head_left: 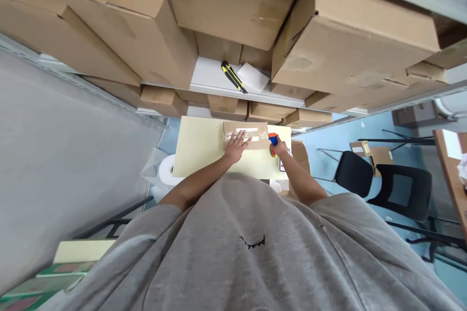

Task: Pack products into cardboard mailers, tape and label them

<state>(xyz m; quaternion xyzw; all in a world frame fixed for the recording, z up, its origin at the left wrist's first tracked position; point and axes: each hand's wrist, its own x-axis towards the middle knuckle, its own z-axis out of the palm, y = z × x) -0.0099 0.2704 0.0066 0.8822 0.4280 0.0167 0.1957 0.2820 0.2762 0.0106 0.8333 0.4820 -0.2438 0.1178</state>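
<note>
Nearest, on the wearer's side of the box, is a grey shirt (219, 233). Also on that side, a white roll (166, 170) stands off beyond the box's left end, and what looks like a phone (282, 165) lies past its right end. The box (257, 145) itself lies flat on the pale worktop (197, 148), with clear tape (257, 134) along its top and white patches that may be labels. The left hand (237, 146) rests on the top of the box, fingers spread, holding nothing. Just beside the box's right end, the right hand (279, 146) is closed around a blue and orange dispenser (273, 139); whether that tool touches the box is too small to tell. As far along as this looks, one run of tape is down over the top. Whether its right end is cut free, or other sides want tape, cannot be told; the underside is hidden. Farther off, beyond the box, a shelf (206, 75) carries a yellow and black knife (233, 77), a slip of paper (253, 77) beside it, and large cartons (237, 0) around them
</note>
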